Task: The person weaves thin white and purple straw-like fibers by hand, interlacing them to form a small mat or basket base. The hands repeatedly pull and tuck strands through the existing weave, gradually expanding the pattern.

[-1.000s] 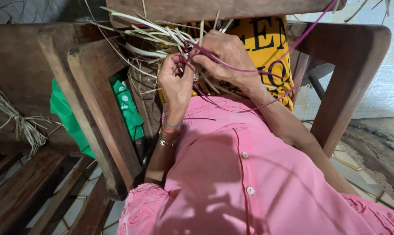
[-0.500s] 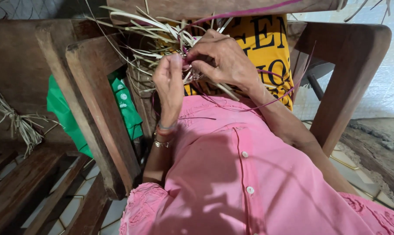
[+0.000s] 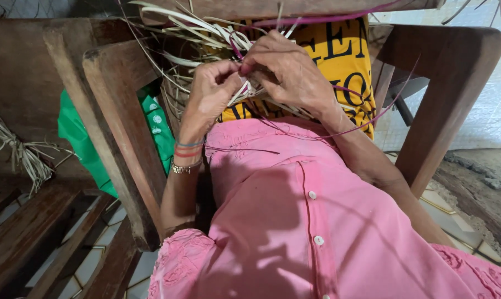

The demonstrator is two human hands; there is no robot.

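Pale straw strips, mixed with thin purple strips, sit bunched in front of your chest, between the two wooden chair arms. Your left hand is closed in a pinch grip on the straw at the bunch's lower edge, thumb and fingertips pressed together. Your right hand is closed over the same spot from above, its fingers pinching a purple strip against the straw; the two hands touch. Compared with a second ago, both hands have drawn closer together and the bunch sits tighter, which suggests one crossing has just been pulled snug. Loose purple ends trail across your pink shirt. Behind the bunch lies a yellow printed cloth; a green cloth hangs beside the left chair arm.
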